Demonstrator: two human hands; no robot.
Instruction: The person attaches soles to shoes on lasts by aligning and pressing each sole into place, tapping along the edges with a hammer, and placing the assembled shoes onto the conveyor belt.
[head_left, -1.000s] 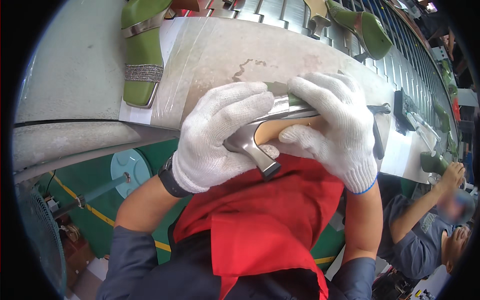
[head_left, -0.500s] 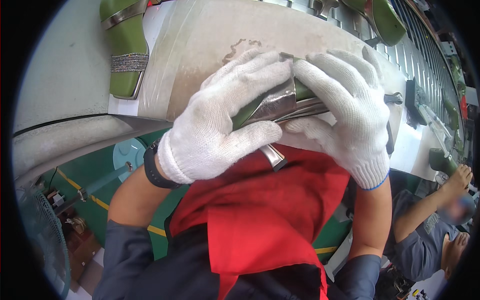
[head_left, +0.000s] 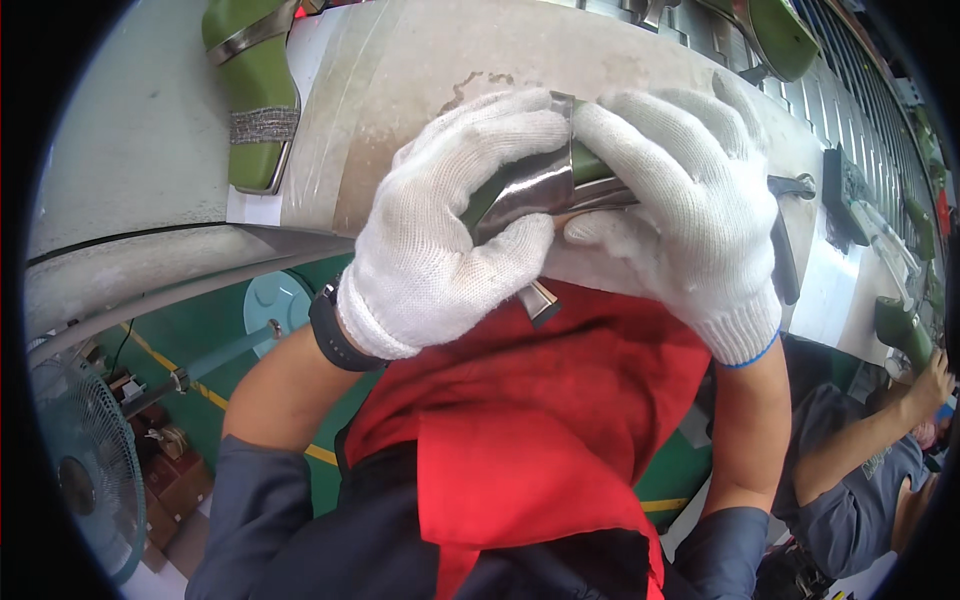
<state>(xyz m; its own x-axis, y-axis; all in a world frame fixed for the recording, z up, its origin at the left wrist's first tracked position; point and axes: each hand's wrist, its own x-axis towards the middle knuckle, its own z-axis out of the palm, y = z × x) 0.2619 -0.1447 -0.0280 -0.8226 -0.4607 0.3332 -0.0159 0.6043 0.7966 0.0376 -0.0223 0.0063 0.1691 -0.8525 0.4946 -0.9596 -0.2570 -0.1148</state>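
Observation:
Both my hands wear white knit gloves. A sandal with a metallic silver strap (head_left: 535, 188) on a green last lies sideways between them over the table edge. My left hand (head_left: 425, 225) wraps its left part, thumb below and fingers above. Around the other end curls my right hand (head_left: 700, 205), fingers over the top and thumb beneath. The silver heel (head_left: 540, 303) pokes out below my left thumb. My palms hide much of the sandal. Just right of my right hand lies a hammer (head_left: 786, 250) with a dark handle.
Another sandal on a green last (head_left: 265, 170) with a glittery band lies at the upper left. A green last (head_left: 780, 45) sits by the slatted conveyor (head_left: 850, 105). A black block (head_left: 845, 195) lies right. A co-worker's hand (head_left: 932, 388) touches a green last (head_left: 900, 330). A fan (head_left: 85, 470) stands lower left.
My hands and the sandal have shifted slightly up, with the grip much the same. The view has tilted a little. At the right, the co-worker's arm has moved down.

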